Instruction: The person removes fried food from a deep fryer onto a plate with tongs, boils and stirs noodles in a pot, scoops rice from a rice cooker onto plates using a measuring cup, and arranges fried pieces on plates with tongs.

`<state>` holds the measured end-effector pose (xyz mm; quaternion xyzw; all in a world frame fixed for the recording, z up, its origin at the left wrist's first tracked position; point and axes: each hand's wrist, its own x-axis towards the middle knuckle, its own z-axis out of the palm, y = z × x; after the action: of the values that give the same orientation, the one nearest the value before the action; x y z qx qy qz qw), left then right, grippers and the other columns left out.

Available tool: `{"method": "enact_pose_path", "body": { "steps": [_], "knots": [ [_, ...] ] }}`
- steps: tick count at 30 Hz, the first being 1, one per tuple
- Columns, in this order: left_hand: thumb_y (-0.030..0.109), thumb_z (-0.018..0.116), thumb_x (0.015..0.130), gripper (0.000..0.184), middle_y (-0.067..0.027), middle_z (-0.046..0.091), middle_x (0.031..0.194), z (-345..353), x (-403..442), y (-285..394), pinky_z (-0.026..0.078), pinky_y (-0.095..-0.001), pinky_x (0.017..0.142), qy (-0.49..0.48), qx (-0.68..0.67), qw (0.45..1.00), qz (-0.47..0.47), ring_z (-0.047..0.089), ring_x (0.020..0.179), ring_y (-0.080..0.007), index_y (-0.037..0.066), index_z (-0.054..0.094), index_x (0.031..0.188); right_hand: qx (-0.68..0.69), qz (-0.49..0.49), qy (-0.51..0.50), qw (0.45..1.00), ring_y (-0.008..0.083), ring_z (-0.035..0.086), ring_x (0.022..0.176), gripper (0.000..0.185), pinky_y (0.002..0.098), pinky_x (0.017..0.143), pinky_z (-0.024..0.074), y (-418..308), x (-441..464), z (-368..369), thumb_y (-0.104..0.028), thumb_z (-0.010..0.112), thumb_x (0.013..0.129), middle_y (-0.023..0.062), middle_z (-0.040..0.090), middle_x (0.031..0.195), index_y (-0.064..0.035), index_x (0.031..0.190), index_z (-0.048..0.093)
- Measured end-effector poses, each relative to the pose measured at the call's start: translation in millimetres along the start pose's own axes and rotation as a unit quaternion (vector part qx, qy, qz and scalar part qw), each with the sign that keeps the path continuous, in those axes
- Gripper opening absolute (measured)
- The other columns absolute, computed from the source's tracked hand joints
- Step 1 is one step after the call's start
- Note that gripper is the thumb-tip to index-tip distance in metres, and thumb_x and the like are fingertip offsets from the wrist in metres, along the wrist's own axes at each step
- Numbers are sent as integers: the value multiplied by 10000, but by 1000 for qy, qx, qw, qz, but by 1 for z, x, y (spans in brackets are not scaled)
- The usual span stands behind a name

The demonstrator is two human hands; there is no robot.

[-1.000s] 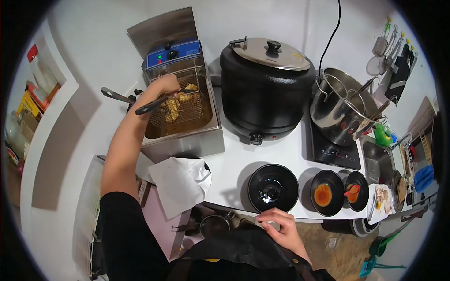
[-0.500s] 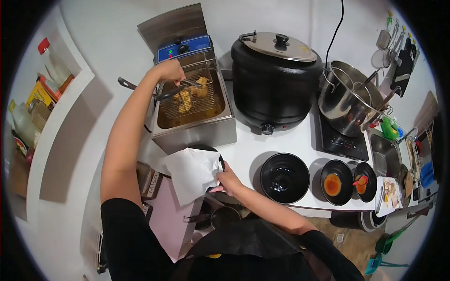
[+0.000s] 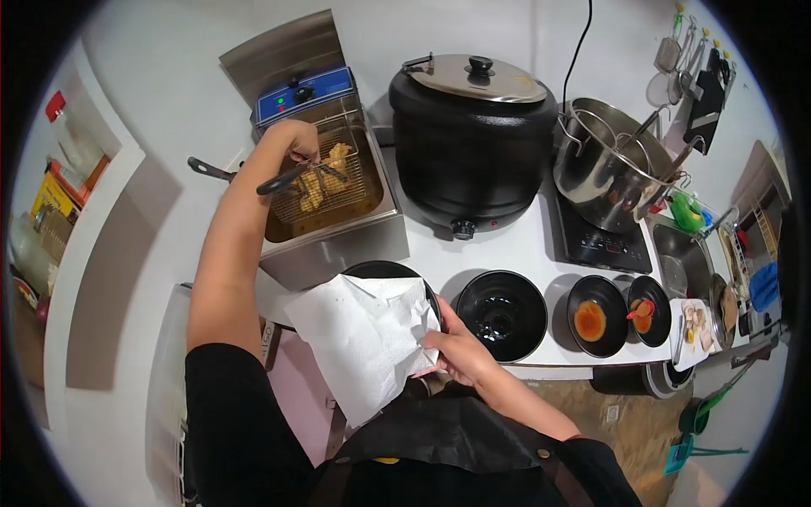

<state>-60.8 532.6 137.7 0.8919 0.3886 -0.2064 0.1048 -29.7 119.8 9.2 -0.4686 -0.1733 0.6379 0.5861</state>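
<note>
Shelf, left edge: a curved white shelf (image 3: 106, 253) with bottles (image 3: 76, 139) and packets.
Left hand, upper left: the left hand (image 3: 296, 139) is curled over the basket; its exact grip is hidden.
Basket, upper left: the wire basket (image 3: 353, 193) is in the fryer (image 3: 338, 249), black handle (image 3: 283, 178) pointing left and slightly down, partly behind the forearm.
Fried food, in the basket: golden pieces (image 3: 312, 196); the lower one's long axis runs nearly up and down.
Paper, centre: a white sheet (image 3: 359, 338) covers much of a black dish (image 3: 384, 269), one corner pointing down.
Right hand, centre: the right hand (image 3: 463, 351) is closed on the dish's right edge, thumb over the paper.
Behind: a lidded black pot (image 3: 469, 152).
Right of the hand: three black bowls (image 3: 502, 346), one with a red spoon (image 3: 644, 309).
Right: a steel pot (image 3: 591, 182) on a cooktop (image 3: 604, 253), then a sink (image 3: 673, 264).
Surface: white counter (image 3: 435, 249).
Room: white wall (image 3: 169, 84), brown floor (image 3: 557, 406).
</note>
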Motion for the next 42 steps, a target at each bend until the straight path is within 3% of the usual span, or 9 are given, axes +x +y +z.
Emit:
{"method": "enact_pose_path", "body": {
  "steps": [7,9,14,17,22,25,29,33,42],
  "knots": [
    [80,615,731,146,-77,675,705,-22,-40,2,510,-304,629,204,15,977,63,657,669,-169,-2,686,828,76,-52,-29,995,254,580,890,831,441,652,577,-31,-11,-6,92,417,732,134,372,1266,-246,1406,68],
    [80,617,707,142,-94,680,751,-1,-16,-16,503,-308,633,124,69,986,92,649,642,-166,39,701,814,68,-96,-25,993,214,586,784,887,417,635,577,-34,-5,-5,115,406,679,123,399,1219,-244,1406,45],
    [30,595,688,164,-88,684,822,4,-21,-23,504,-317,669,149,-10,985,82,653,690,-209,37,699,815,61,-131,-32,989,261,551,961,852,426,668,575,-43,0,-4,88,421,735,166,325,1309,-247,1404,13],
    [78,607,704,155,-87,680,778,11,-22,-21,503,-314,677,164,86,978,93,650,700,-226,33,695,824,67,-127,-10,990,283,542,982,860,435,679,573,-52,1,2,76,429,729,174,311,1317,-249,1402,2],
    [179,581,771,205,-121,662,778,-41,-128,16,488,-335,696,424,34,902,73,632,730,-231,100,692,925,78,-178,-30,980,333,543,1019,851,440,685,572,-62,7,-3,34,436,737,198,307,1314,-247,1393,-28],
    [139,533,814,228,-119,659,762,-47,-226,48,475,-300,656,507,10,840,195,618,671,-207,36,662,971,72,-192,-33,978,322,562,996,848,423,676,579,-69,9,-7,38,432,738,197,320,1303,-230,1393,-35],
    [11,551,774,250,-80,592,679,23,-301,97,443,-265,607,451,59,858,238,573,655,-168,43,660,996,84,-184,-43,978,305,570,978,852,422,676,579,-73,4,-7,44,430,735,186,351,1280,-227,1398,-30],
    [80,574,740,226,-31,553,722,109,-280,120,435,-302,559,435,200,844,243,562,683,-171,95,647,953,105,-177,-29,978,245,581,907,850,391,649,582,-68,-1,-5,59,422,726,163,386,1250,-221,1405,-7],
    [30,615,694,233,-38,562,710,115,-306,111,449,-315,547,410,89,890,180,561,655,-200,108,671,906,46,-170,11,984,167,563,876,881,294,717,490,-51,3,-11,99,418,680,120,452,1230,-226,1430,88]
  ]
}}
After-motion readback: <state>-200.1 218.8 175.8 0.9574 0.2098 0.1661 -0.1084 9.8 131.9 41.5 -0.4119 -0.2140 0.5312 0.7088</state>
